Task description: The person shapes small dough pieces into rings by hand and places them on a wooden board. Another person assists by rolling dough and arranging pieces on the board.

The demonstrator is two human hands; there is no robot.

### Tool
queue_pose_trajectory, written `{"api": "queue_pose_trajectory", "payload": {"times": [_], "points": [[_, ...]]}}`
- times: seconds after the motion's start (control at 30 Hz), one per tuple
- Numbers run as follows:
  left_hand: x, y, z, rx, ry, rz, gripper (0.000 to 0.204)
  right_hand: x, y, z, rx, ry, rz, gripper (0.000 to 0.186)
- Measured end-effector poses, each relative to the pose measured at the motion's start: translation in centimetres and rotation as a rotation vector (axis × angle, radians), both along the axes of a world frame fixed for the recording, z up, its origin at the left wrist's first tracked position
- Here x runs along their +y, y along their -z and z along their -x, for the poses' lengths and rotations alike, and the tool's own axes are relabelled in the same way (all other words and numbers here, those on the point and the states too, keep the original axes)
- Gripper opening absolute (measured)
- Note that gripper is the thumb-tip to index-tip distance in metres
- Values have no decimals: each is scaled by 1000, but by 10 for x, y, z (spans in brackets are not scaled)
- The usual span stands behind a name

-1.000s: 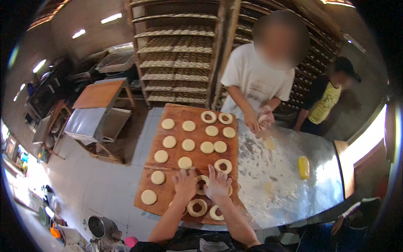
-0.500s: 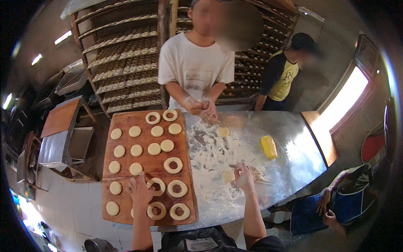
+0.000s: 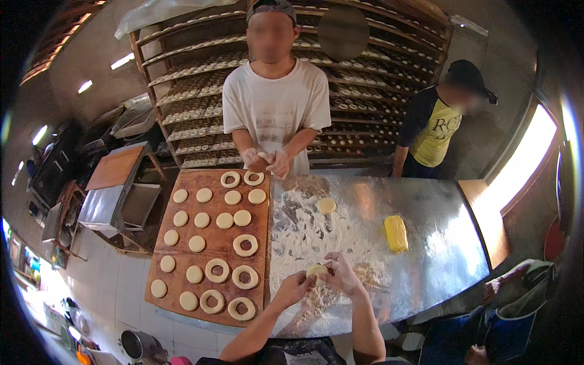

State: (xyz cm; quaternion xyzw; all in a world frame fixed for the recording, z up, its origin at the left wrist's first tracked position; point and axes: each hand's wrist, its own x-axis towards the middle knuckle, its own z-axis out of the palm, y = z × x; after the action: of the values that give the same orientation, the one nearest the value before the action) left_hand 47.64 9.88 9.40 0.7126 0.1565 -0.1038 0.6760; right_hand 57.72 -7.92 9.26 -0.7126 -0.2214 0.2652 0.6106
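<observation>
Between my two hands, just over the floury metal table [image 3: 426, 207], is a pale round of dough [image 3: 317, 272]. My left hand [image 3: 294, 286] pinches its left edge, and the fingers of my right hand [image 3: 342, 275] close on its right side. To the left lies a wooden board [image 3: 179, 222] bearing several flat dough rounds [image 3: 196, 244] and several dough rings [image 3: 244, 277]. Another dough round [image 3: 326, 205] rests in the flour farther off. A yellow block [image 3: 396, 233] sits to the right on the metal.
Across the table a person in a white shirt [image 3: 277, 103] holds both hands together over its far edge. Behind stands a rack [image 3: 201, 100] filled with dough pieces. Another person in a yellow shirt [image 3: 435, 128] stands at right. A side table [image 3: 118, 167] stands left; a pot [image 3: 139, 344] is below.
My left hand has left the board and come right to the dough round. My right hand has moved left onto it, and the round is now gripped. The view has shifted.
</observation>
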Motion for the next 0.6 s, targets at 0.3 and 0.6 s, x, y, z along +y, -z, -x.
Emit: {"api": "queue_pose_trajectory", "payload": {"times": [0.3,0.6], "points": [[-15,-23,10,-260,-194,-133,32,6,-27,11,-117,43,90,52],[4,-24,24,-665,-638,-736,51,68,-2,28,349,-201,-601,56]]}}
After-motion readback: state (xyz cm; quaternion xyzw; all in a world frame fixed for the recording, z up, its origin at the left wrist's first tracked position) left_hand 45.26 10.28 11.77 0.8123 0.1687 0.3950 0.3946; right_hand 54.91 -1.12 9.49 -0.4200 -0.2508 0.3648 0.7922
